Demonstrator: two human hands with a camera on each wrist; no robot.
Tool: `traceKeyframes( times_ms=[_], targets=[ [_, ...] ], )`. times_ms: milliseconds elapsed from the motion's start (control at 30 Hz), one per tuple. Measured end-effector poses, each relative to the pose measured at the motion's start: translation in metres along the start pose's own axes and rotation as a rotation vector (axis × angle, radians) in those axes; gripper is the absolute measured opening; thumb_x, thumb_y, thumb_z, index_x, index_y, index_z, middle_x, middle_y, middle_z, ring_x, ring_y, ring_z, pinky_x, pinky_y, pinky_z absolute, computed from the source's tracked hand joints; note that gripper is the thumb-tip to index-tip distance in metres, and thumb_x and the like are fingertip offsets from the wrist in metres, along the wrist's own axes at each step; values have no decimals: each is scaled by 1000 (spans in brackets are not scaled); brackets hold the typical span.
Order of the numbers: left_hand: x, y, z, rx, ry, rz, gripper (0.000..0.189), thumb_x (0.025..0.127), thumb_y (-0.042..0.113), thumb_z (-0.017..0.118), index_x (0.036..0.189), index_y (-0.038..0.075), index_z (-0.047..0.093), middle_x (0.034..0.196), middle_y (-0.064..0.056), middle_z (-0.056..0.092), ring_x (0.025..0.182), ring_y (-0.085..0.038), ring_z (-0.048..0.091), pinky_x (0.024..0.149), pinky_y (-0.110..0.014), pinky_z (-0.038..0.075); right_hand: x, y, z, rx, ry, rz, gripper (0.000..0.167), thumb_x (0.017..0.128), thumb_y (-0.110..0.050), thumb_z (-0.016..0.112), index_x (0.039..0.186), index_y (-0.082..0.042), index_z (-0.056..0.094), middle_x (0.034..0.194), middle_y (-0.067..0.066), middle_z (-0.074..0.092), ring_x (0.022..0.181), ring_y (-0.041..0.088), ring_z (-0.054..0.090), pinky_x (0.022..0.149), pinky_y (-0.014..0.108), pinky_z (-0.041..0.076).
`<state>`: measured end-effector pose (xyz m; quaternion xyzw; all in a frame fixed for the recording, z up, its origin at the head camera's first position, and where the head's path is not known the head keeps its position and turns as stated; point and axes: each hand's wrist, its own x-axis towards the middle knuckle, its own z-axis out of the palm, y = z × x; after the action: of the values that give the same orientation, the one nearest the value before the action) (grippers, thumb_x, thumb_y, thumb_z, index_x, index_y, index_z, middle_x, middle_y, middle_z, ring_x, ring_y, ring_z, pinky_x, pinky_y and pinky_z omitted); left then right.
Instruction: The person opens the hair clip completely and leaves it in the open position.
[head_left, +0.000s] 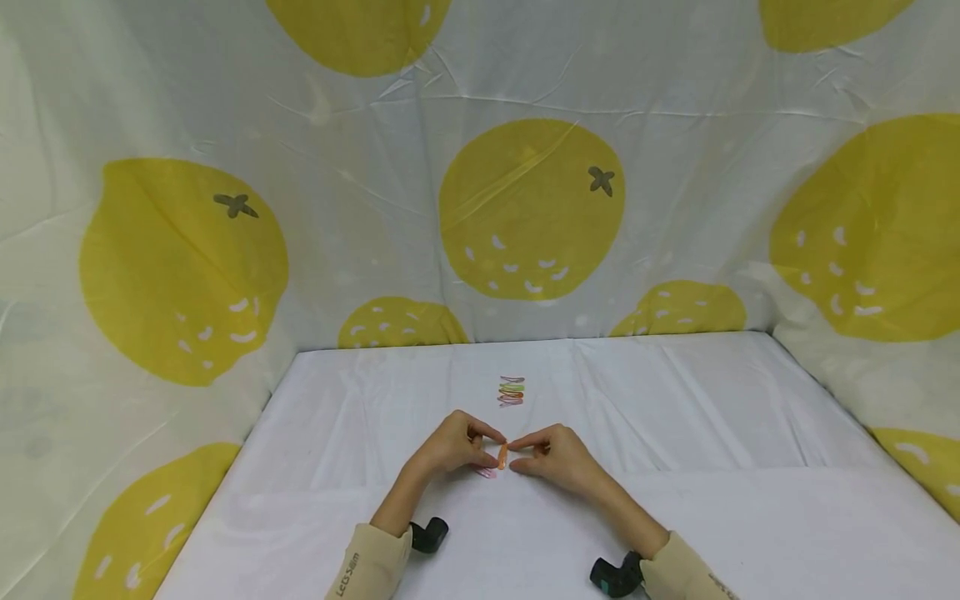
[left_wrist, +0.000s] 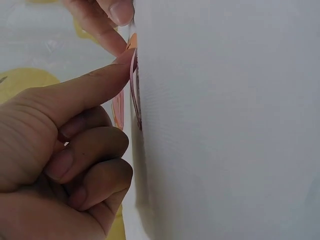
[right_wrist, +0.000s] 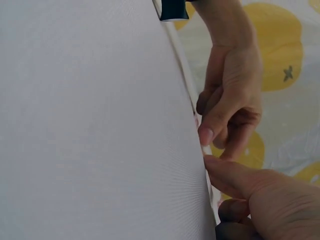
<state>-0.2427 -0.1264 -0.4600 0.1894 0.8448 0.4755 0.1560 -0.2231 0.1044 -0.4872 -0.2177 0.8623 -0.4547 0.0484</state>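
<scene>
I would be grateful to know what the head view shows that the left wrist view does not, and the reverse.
Only the head view shows the beige sleeves and the black devices at the wrists. Only the left wrist view shows the nails on the curled fingers of the left hand. Both show that hand, at least part of the right hand, an orange clip, a pink clip, the white cloth and the yellow fruit-print backdrop.
</scene>
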Motion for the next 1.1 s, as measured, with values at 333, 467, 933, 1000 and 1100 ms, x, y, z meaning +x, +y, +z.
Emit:
traceKeyframes(
  times_ms=[333, 467, 933, 1000, 1100],
  targets=[
    [2, -1, 3, 75, 68, -4, 19, 76, 2, 89, 94, 3, 82, 53, 6, 45, 51, -6, 38, 49, -20, 28, 0, -1, 2, 22, -29, -20, 28, 83, -23, 87, 108, -9, 82, 55, -8, 42, 51, -1, 32, 52, 17, 28],
    [3, 0, 5, 117, 95, 0, 16, 75, 4, 91, 87, 4, 81, 53, 7, 41, 50, -7, 35, 48, -21, 26, -1, 1, 3, 41, -22, -8, 26, 83, -24, 88, 105, -11, 83, 55, -7, 42, 50, -1, 32, 51, 18, 28],
    [2, -3, 4, 144, 99, -12, 11, 78, 7, 89, 80, 4, 79, 52, 7, 43, 49, -5, 35, 48, -19, 27, -1, 0, 1, 56, 15, -10, 9, 87, -10, 80, 96, -11, 83, 54, -9, 42, 50, -2, 32, 52, 16, 29],
    [2, -3, 4, 140, 96, -9, 11, 79, 7, 89, 80, 4, 78, 53, 7, 44, 50, -5, 37, 48, -19, 28, -1, -1, 1, 61, 18, 0, 9, 87, -10, 81, 96, -11, 83, 55, -8, 42, 51, -1, 32, 52, 17, 29],
    [1, -2, 3, 132, 94, -1, 10, 81, 6, 87, 79, 2, 77, 54, 6, 47, 51, -6, 39, 49, -19, 29, -2, -1, 2, 58, 33, 18, 9, 85, -13, 84, 94, -12, 84, 56, -7, 43, 51, 0, 32, 52, 17, 28]
  ],
)
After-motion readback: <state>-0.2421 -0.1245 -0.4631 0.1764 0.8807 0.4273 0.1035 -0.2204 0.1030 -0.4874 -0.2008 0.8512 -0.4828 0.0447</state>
